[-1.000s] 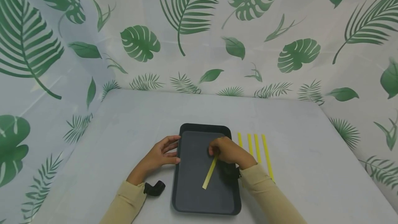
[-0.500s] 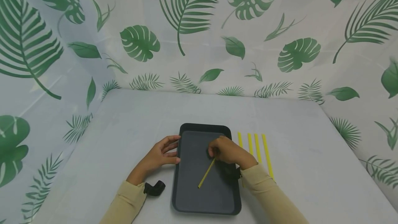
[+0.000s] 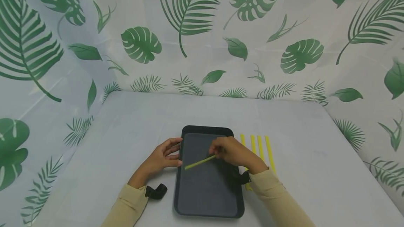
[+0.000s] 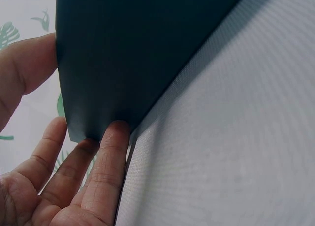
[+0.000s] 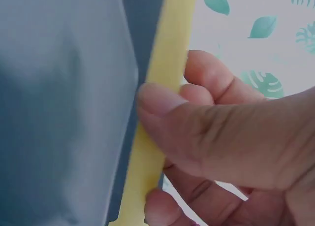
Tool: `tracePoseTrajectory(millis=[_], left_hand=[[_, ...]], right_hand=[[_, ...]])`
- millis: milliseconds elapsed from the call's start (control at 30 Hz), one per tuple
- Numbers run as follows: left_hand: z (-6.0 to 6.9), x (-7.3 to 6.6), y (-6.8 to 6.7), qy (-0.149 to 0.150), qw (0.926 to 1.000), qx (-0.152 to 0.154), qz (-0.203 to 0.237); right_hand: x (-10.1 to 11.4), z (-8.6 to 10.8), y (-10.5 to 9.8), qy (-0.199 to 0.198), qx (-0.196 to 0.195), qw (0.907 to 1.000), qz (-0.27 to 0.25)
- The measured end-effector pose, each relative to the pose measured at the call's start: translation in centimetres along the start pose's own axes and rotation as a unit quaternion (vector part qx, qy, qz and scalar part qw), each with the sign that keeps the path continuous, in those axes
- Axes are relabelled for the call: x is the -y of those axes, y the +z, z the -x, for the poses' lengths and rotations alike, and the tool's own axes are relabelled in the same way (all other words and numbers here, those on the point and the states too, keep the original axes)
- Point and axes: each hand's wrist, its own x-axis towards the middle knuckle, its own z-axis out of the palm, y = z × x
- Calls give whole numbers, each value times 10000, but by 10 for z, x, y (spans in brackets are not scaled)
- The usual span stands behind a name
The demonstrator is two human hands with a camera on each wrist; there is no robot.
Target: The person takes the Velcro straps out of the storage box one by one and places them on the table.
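Note:
A dark grey rectangular tray [image 3: 202, 195] lies lengthwise on the white table. My left hand [image 3: 162, 155] is at its left side, and in the left wrist view the fingertips [image 4: 117, 132] touch the tray's outer wall [image 4: 118, 53]. Over the tray's right half, my right hand [image 3: 231, 151] pinches one end of a flat yellow strip [image 3: 199, 163]. The strip slants down and left across the tray; whether its free end touches the tray cannot be told. In the right wrist view the thumb [image 5: 162, 103] presses the yellow strip [image 5: 170, 34] against the fingers.
Several more yellow strips [image 3: 270, 151] lie side by side on the table, right of the tray, partly hidden by my right arm. Black wrist devices [image 3: 156, 191] sit on both sleeves. Leaf-printed sheeting [image 3: 202, 52] encloses the table at the back and sides.
The strip in my right hand has swung: its free end moved left and away from me, and it has turned from face-on to narrower. My left hand stays at the tray.

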Motion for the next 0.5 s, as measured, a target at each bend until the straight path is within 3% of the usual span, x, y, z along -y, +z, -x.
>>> tracePoseTrajectory(millis=[500], left_hand=[[0, 0, 0, -1, 9999, -19, -130]], right_hand=[[5, 16, -7, -140, -634, 9935, -935]])
